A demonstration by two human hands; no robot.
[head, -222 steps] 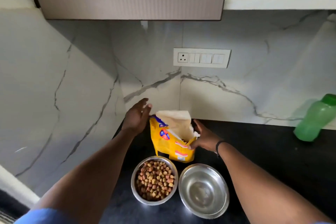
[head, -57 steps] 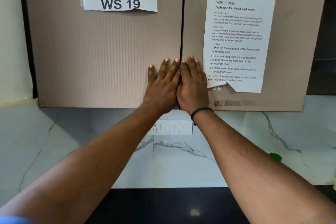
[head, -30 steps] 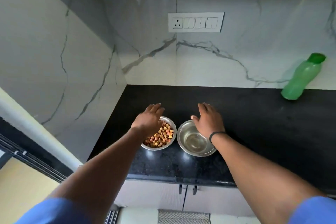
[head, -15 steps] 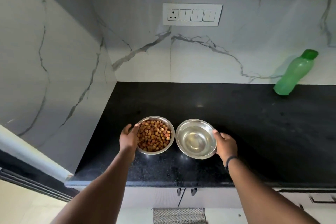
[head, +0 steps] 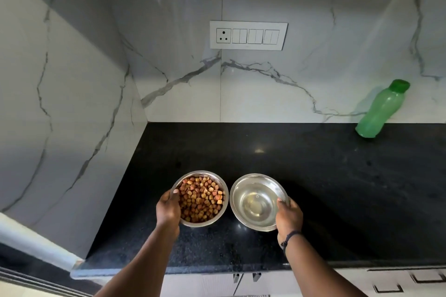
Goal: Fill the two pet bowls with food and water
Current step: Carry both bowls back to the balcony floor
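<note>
Head view, single frame, looking down at a black counter [head: 325,188].

Item 1: food bowl [head: 212,218], steel, lower centre of frame, standing on the counter. Filled with brown kibble [head: 201,200] nearly to the rim. Left hand [head: 168,207] grasps its left rim, thumb hooked over the edge.

Item 2: water bowl [head: 253,190], steel, just right of the food bowl, the two rims very close or touching. A shallow pool of clear water shows at the bottom. Right hand [head: 289,217] grasps its lower right rim, thumb on the edge; a dark band [head: 289,239] sits on that wrist.

Progress: food portion appears done. Water is present but looks low; whether it counts as enough cannot be told. With both bowls gripped at once, the step in hand is probably lifting or carrying them away.

Item 3: green bottle [head: 379,113], capped, right edge of frame at the back of the counter, leaning against the wall, well apart from the bowls.

Item 4: switch plate [head: 248,35], white, upper centre, on the marble wall [head: 265,91].

Item 5: drawer fronts [head: 386,284], bottom right, below the counter edge.

Obstructions: nothing lies between the bowls and the counter's front edge. Risk judged: water slopping if the right bowl tilts.
</note>
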